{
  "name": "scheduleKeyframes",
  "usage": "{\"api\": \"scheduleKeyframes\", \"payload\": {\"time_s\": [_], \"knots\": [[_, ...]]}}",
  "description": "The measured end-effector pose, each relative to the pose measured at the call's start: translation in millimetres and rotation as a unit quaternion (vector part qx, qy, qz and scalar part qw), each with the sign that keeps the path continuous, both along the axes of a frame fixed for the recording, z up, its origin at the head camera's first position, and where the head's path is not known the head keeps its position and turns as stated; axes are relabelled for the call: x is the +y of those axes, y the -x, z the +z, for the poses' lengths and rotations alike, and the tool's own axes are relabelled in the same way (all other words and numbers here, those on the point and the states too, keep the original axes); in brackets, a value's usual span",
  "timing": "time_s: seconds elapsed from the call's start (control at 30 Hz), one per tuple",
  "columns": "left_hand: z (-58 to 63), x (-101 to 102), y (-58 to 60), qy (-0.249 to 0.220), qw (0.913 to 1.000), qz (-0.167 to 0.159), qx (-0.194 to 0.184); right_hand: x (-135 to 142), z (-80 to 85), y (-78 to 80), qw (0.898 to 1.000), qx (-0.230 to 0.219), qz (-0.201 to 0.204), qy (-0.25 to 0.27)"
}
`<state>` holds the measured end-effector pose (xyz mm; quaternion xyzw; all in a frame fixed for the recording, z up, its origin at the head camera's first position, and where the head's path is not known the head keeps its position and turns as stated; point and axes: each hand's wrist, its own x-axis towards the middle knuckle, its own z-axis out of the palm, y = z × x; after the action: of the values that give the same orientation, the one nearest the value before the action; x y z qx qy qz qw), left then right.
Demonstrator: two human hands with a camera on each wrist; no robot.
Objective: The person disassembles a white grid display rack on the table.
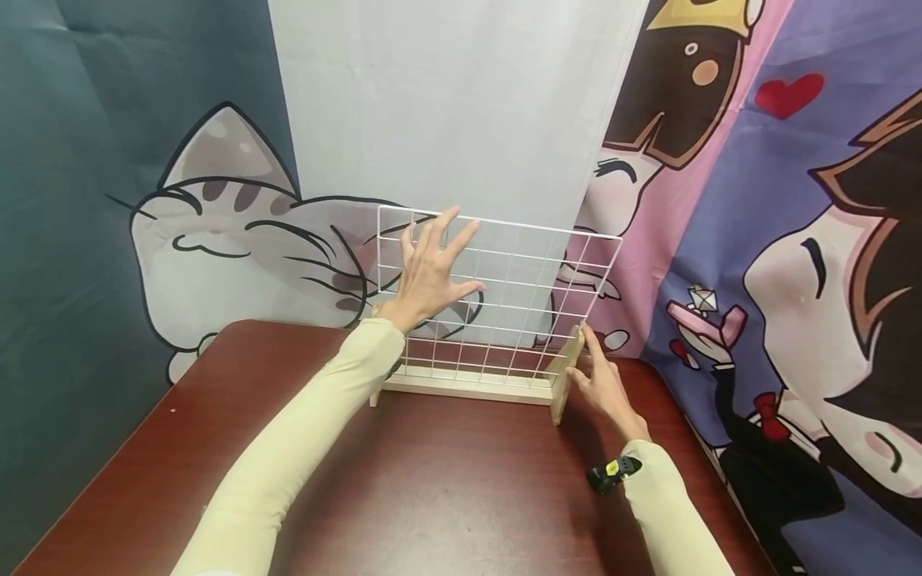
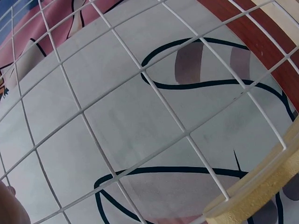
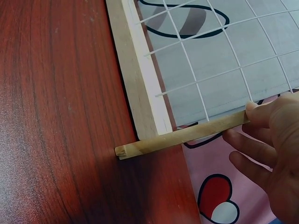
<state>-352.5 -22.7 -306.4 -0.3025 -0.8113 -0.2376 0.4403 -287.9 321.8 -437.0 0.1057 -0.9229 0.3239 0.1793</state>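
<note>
A white wire grid [image 1: 497, 280] stands upright in a pale wooden base [image 1: 468, 386] on the table. In the head view my left hand [image 1: 428, 276] lies over the upper left of the grid, fingers spread and fingertips reaching its top wire. Only a sliver of that hand [image 2: 11, 207] shows in the left wrist view, where wire ends meet a wooden side piece [image 2: 261, 186]. My right hand [image 1: 605, 384] holds the upper end of the right wooden side piece [image 1: 565, 380]. Seen from the right wrist, a fingertip lies on that piece's end, with other fingers beside its outer face.
The reddish-brown table [image 1: 446, 480] runs beneath the rack towards me. A printed cloth [image 1: 461, 96] with cartoon figures hangs behind and on both sides, close to the table's edges. A black strap device [image 1: 612, 474] sits on the right wrist.
</note>
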Motion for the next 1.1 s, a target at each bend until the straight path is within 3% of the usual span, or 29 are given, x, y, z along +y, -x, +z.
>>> {"api": "scheduleKeyframes", "payload": {"time_s": [0.2,0.47,1.1], "knots": [[-0.9,0,6.6,0.019,0.9996,0.013,0.017,-1,1.0,0.4,1.0,-0.008,0.0,0.005],[-2.3,2,12.3,0.045,0.9967,0.057,0.035,-1,4.8,4.2,1.0,-0.004,-0.006,-0.006],[-15.5,20,20.5,0.022,0.9894,0.126,0.068,-1,2.0,0.4,1.0,-0.004,-0.017,-0.004]]}}
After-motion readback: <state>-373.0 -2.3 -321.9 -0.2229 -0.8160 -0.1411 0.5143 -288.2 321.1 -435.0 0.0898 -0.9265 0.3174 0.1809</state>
